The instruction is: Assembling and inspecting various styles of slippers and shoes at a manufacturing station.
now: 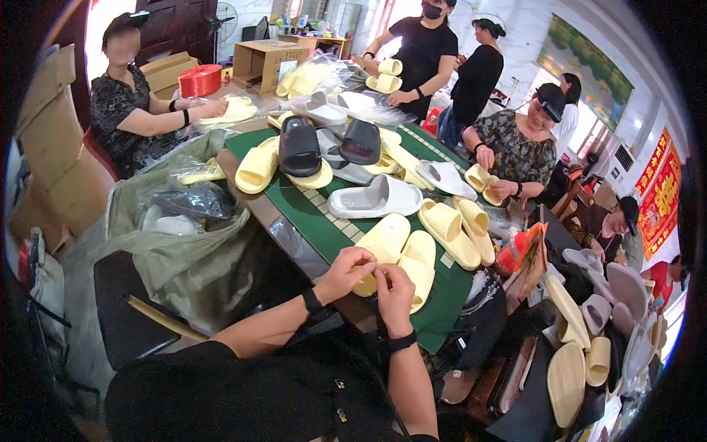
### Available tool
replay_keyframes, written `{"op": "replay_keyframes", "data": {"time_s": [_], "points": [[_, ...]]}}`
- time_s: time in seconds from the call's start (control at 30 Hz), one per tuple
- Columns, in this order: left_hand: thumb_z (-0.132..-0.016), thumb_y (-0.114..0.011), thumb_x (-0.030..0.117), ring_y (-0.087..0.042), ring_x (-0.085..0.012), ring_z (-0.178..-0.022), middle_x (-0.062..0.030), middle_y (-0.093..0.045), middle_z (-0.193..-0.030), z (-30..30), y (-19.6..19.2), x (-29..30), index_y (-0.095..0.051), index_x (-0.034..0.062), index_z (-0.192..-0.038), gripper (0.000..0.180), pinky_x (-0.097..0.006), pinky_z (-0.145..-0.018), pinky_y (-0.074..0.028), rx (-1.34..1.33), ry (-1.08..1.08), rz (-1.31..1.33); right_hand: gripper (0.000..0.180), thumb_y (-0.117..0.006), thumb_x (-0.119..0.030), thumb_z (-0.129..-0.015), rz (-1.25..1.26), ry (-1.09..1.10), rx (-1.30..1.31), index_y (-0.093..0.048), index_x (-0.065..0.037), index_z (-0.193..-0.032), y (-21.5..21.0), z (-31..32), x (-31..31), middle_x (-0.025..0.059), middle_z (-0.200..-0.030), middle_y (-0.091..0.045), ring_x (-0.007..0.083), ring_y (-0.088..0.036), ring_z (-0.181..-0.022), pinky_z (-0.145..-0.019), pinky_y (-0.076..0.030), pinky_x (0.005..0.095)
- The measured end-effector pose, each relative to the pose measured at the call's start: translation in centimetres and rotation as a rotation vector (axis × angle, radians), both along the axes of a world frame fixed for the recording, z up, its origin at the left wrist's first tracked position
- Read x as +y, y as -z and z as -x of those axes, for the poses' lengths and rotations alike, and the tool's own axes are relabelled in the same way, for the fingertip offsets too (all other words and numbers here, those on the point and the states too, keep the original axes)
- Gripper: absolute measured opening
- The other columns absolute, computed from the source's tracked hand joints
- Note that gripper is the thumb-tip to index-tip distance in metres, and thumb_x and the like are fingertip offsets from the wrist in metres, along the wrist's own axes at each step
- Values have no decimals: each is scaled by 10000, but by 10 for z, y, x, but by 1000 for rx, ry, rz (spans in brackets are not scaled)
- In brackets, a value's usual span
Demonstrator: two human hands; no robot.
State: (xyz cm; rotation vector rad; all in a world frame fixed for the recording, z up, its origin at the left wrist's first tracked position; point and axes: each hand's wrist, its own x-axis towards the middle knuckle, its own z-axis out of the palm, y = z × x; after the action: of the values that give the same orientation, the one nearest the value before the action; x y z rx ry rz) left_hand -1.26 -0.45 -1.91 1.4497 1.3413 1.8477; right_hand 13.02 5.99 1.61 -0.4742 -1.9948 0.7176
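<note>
My left hand [345, 276] and my right hand [395, 296] meet at the near edge of the table, fingertips pinched close together. Anything between them is too small to make out. Just beyond them lies a pair of pale yellow slippers, the left slipper [384, 237] partly behind my left hand and the right slipper [418, 264] beside my right. Another ribbed yellow slipper [448, 230] sits to the right with its mate. A light grey slipper [375, 197] lies behind the pair. Farther back, black slides [300, 147] rest on top of other yellow and grey slippers.
A green mat [442, 320] covers the table. An open sack [184, 261] with bagged slippers stands at the left by a black seat [129, 302]. Slippers are heaped at the right, including a yellow slipper [565, 379]. Several co-workers handle slippers around the table; a cardboard box [269, 65] stands behind.
</note>
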Motion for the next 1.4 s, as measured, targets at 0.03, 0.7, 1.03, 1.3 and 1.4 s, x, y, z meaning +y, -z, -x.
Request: {"op": "replay_keyframes", "data": {"time_s": [0.03,0.7,1.03,1.3,1.4], "points": [[-965,-576,119,-588,-102,-903,-34,-630,-952,0,-2,0,-592,-3,-1031,140,-258,-809,-481,42,0,1,54,-674,-59,-858,-1,-13,-2,-662,-8,-869,-1,0,-1,135,-755,-633,270,-610,-648,-597,-480,351],[-1026,-473,144,-593,-136,-936,-73,-625,-962,3,-131,-25,-500,6,-1054,144,-302,-919,-457,-307,312,-379,151,-566,-72,-943,502,-634,-369,-640,17,-1039,-49,-33,-24,110,-1162,-636,183,-610,-961,-857,-473,297],[-917,-644,139,-604,-191,-952,-56,-646,-958,-33,-150,12,-645,36,-949,108,-318,-873,-469,182,164,-381,381,-492,-204,-1015,870,-399,365,-402,-57,-1355,-84,-48,-54,125,-1310,-519,211,-562,-1125,-684,-514,274],[-907,-662,144,-614,-189,-950,-53,-646,-968,-24,-144,18,-644,37,-949,116,-319,-861,-481,268,246,-259,209,-593,-189,-982,936,-336,287,-588,-49,-1137,-88,-80,-62,90,-1022,-650,216,-562,-754,-673,-472,319],[-956,-614,171,-613,-105,-929,-36,-631,-987,-42,-139,18,-586,17,-1019,168,-254,-856,-494,-102,639,-127,385,-622,-206,-970,738,-86,348,-506,-37,-1295,-82,-70,-68,96,-1305,-542,192,-576,-1063,-832,-502,315]]}}
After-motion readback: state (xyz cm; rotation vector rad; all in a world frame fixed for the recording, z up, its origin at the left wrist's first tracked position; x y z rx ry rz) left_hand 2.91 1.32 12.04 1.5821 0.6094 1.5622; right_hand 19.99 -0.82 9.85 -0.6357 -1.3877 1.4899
